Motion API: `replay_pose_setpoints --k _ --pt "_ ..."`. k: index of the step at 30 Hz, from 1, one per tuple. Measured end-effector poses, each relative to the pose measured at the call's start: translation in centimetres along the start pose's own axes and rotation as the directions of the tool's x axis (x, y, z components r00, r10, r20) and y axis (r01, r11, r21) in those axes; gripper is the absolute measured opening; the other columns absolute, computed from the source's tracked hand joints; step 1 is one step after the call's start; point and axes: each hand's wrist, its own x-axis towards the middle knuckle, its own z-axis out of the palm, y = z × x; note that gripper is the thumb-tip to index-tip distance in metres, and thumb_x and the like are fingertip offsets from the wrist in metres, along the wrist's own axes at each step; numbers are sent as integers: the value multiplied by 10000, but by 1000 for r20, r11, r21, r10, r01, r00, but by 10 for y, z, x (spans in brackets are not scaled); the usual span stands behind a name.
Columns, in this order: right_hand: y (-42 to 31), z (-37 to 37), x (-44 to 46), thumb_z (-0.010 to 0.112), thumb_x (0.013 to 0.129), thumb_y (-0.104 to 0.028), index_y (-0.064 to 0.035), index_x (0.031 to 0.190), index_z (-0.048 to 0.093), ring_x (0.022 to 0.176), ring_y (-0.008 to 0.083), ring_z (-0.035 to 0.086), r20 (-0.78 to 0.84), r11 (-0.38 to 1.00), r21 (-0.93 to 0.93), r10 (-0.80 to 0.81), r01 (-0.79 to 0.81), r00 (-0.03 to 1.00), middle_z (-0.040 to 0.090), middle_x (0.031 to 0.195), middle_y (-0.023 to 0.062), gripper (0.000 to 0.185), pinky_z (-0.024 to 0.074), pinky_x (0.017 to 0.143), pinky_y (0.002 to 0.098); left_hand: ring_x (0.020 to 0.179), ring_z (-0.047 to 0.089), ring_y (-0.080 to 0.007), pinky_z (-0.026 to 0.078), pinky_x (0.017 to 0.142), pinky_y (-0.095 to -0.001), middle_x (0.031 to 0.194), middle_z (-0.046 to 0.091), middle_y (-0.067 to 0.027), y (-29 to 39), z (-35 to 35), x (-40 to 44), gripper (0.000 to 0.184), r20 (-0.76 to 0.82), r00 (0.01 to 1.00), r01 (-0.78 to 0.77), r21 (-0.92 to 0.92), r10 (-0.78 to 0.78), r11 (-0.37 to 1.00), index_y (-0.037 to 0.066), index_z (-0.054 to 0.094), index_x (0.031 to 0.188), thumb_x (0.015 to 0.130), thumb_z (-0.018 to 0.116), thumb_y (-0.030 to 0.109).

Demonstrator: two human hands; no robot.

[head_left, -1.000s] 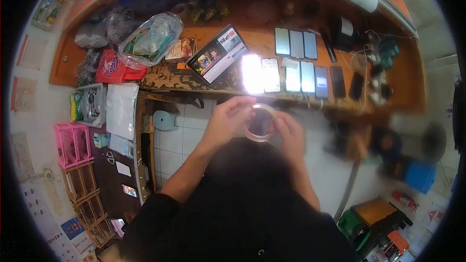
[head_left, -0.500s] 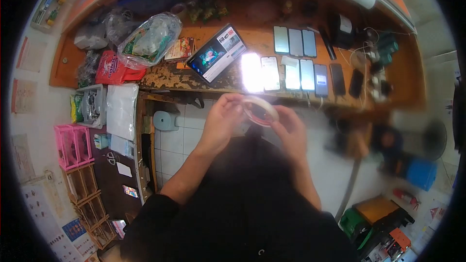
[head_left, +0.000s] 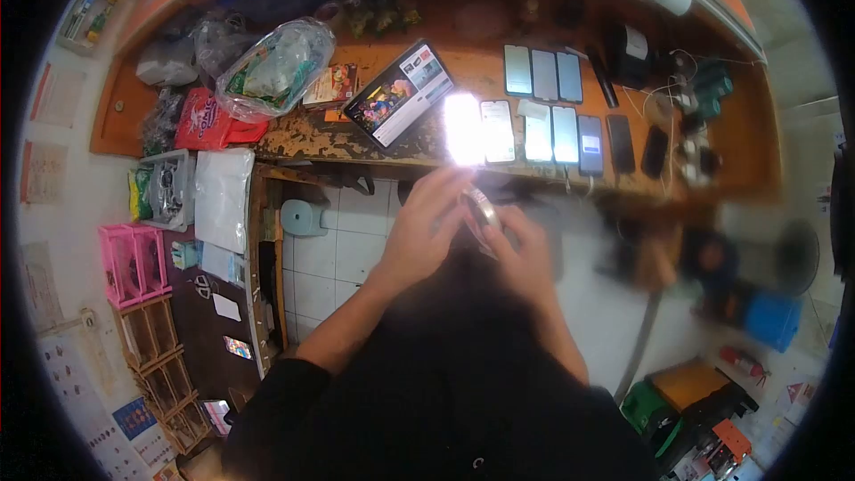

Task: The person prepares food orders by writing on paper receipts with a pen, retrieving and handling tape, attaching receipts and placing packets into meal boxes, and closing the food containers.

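Over the floor just in front of the bench, a narrow pale roll of tape [head_left: 482, 211] is turned almost edge-on between my hands. My right hand [head_left: 519, 245] grips it from the right, thumb and fingers closed on its rim. From the left, my left hand [head_left: 427, 223] meets the roll, with fingertips at its upper edge and the thumb by its side. Those fingers are slightly blurred. Beyond them on the bench lie a brightly glaring panel [head_left: 462, 129] and a phone with a lit screen [head_left: 498, 132].
Several phones, among them a dark one [head_left: 621, 144], lie along the bench [head_left: 356, 150]. A tablet [head_left: 399, 95] shows a picture. Plastic bags [head_left: 276, 71] sit at left, cables [head_left: 663, 98] at right. A stool [head_left: 304, 218] stands beneath; a fan [head_left: 795, 256] is at right.
The roll of tape has turned from showing its open ring to nearly edge-on. My left hand has moved right and up over it, and my right hand has shifted slightly left.
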Motion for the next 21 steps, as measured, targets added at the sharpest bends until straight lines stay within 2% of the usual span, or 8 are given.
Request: replay_pose_setpoints --k 1,2,6,8,9,11,16,21 --pt "0 -1 -1 641 913 -154 11 1106 693 937 189 650 6 1000 1 -1 1 1000 702 1008 108 258 493 868 321 1187 590 -337 455 1029 -387 1281 622 -165 2 -5 3 365 121 990 -68 -49 73 996 3 614 1277 915 626 55" --pt "0 -2 -1 634 918 -158 14 1104 693 940 190 651 19 999 35 11 -11 1000 702 1001 107 260 496 867 322 1122 615 -330 476 981 -394 1119 689 -161 9 -7 5 244 134 989 -47 -79 58 996 -3 689 1148 925 617 64" --pt "-14 -3 0 622 969 -120 36 1082 689 940 176 660 1 979 189 74 -72 997 690 944 87 204 542 801 306 999 655 -322 513 899 -380 1036 700 -151 4 -18 3 203 208 974 -84 -28 88 996 -3 708 1088 924 631 88" --pt "-18 -6 -2 622 949 -142 31 1083 693 933 173 656 37 954 258 151 -156 988 698 972 91 230 532 818 311 897 682 -256 531 827 -347 971 709 -124 12 -21 3 161 319 939 190 -179 -126 965 -6 726 1012 908 675 105" --pt "-19 -8 -2 622 930 -163 25 1084 698 927 169 652 79 916 323 224 -238 971 707 999 96 255 522 836 316 897 682 -256 531 827 -347 971 709 -124 11 -21 1 161 320 939 189 -181 -124 965 -6 726 1012 908 675 105" --pt "-12 -11 -2 624 928 -163 22 1076 700 918 165 652 112 915 320 223 -248 968 708 998 92 248 525 829 316 878 681 -184 529 799 -312 960 717 -97 7 -20 -3 165 408 852 465 -303 -328 832 -7 736 998 886 719 113" --pt "-10 -14 -1 626 928 -161 17 1055 702 907 158 651 173 911 284 258 -299 951 710 984 83 231 528 825 315 894 668 -149 523 810 -297 959 717 -81 1 -20 -6 171 440 816 535 -331 -374 777 -6 741 1005 876 736 106" --pt "-19 -7 0 672 922 -146 12 1042 694 891 163 661 99 908 338 225 -245 969 705 937 76 199 534 757 294 915 667 -167 527 826 -306 985 708 -96 3 -14 -8 169 381 851 493 -345 -361 799 -10 734 1014 891 714 104"
